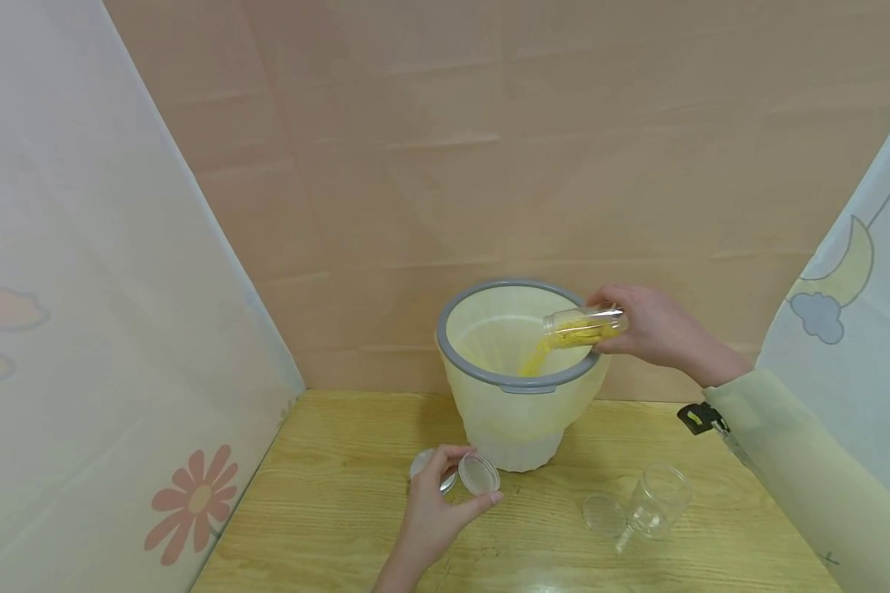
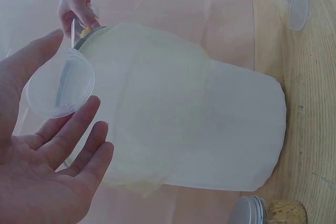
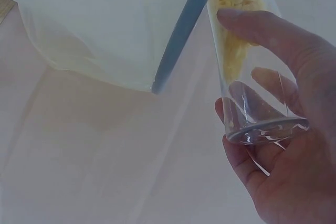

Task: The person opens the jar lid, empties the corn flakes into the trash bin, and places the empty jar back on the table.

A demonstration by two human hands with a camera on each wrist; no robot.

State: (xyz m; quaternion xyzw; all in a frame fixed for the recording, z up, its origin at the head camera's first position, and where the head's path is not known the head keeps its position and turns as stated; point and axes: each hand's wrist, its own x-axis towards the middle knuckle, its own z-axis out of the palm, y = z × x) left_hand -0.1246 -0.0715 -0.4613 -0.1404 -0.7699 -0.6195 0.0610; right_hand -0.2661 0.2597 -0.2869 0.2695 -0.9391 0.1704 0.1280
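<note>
My right hand [image 1: 648, 328] grips a clear jar [image 1: 584, 327] tipped on its side over the rim of a white trash bin [image 1: 515, 420]. Yellow bits [image 1: 537, 359] pour from the jar's mouth into the lined bin, and more remain inside the jar. In the right wrist view, the thumb and fingers wrap around the jar [image 3: 247, 72]. Low in front of the bin, my left hand [image 1: 433, 515] pinches a clear round lid [image 1: 479, 474] between thumb and fingers. The left wrist view shows the same lid [image 2: 60, 85] with the other fingers spread.
Behind the left hand stands a silver-lidded jar [image 2: 249, 212] with yellowish contents. An empty clear jar [image 1: 660, 502] and a loose clear lid [image 1: 604, 515] are at the right of the wooden table [image 1: 326, 511]. Cloth hangs behind and at both sides.
</note>
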